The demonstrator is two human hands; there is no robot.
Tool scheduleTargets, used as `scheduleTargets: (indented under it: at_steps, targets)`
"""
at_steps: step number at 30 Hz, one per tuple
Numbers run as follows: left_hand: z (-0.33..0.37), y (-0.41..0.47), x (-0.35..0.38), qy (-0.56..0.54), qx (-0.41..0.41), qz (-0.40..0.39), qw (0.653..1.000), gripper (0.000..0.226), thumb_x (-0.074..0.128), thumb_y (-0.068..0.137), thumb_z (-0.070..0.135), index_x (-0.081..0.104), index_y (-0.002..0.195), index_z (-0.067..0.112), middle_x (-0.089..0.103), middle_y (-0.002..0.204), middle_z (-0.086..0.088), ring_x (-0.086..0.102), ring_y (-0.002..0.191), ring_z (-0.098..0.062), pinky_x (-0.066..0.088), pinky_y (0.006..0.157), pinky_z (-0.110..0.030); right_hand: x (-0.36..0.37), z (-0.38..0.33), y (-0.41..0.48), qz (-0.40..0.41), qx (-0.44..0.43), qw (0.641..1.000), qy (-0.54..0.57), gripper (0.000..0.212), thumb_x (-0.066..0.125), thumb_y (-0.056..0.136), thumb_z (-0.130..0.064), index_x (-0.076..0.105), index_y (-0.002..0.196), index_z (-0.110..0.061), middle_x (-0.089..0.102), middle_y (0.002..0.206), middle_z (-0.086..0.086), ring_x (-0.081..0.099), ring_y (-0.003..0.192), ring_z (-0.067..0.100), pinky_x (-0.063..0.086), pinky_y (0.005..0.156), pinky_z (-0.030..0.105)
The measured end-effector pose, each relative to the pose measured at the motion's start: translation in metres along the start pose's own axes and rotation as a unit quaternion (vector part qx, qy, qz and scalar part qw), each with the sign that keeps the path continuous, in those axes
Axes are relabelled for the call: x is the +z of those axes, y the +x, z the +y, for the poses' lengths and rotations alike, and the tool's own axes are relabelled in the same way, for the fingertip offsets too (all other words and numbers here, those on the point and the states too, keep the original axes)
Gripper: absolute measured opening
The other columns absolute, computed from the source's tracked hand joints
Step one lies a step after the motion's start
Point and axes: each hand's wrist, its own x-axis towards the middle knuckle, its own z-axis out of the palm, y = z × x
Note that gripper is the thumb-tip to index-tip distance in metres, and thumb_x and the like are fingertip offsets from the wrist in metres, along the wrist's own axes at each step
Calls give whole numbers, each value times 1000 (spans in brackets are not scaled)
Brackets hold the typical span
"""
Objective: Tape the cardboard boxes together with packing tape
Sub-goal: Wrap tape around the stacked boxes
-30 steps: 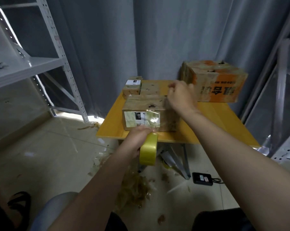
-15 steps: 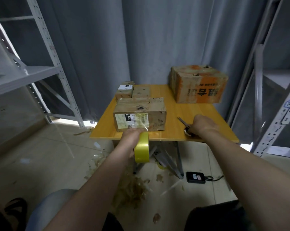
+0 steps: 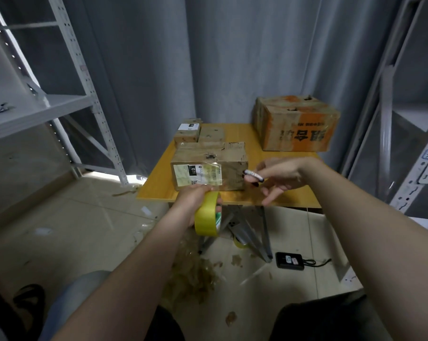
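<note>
A brown cardboard box (image 3: 230, 166) with a white label stands near the front edge of the yellow table (image 3: 237, 134). Clear tape runs from its front face down to a yellow tape roll (image 3: 206, 215). My left hand (image 3: 195, 200) grips that roll just below the table edge. My right hand (image 3: 279, 177) is raised beside the box's right end and holds scissors (image 3: 253, 177) by their handles, other fingers spread. Two small boxes (image 3: 198, 132) sit behind the labelled box.
A large orange-printed carton (image 3: 296, 124) stands at the table's back right. Metal shelving rises at the left (image 3: 67, 104) and right (image 3: 404, 143). Tape scraps (image 3: 195, 271), a spare roll and a black device (image 3: 290, 260) lie on the floor under the table.
My right hand left the box top, went to the scissors on the table, and has lifted them toward the box. The left hand stayed on the roll.
</note>
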Motion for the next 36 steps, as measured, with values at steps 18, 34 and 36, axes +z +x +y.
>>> scheduleTargets:
  at_steps: [18,34,36]
  targets:
    - [0,10,-2,31,-6,9,999,18,59,104,12,62,113,-3,69,60,-17,59,38,-23,54,42,-28,23,-41,30,43,69,981,-174,46,83,86,-30,65,116,0,61,84,9,62,62,16,66,76,35]
    - [-7,23,-5,36,-20,7,999,20,60,104,15,63,117,1,71,66,-18,63,42,-24,54,43,-29,13,-32,46,76,42,982,-166,62,94,54,-21,76,105,7,66,93,15,65,72,13,62,63,26]
    - [-8,24,-5,41,-18,9,999,20,61,104,16,64,116,1,73,70,-19,64,44,-24,54,44,-29,15,-29,47,79,42,982,-164,52,94,57,-20,78,100,4,67,87,13,66,70,14,63,64,27]
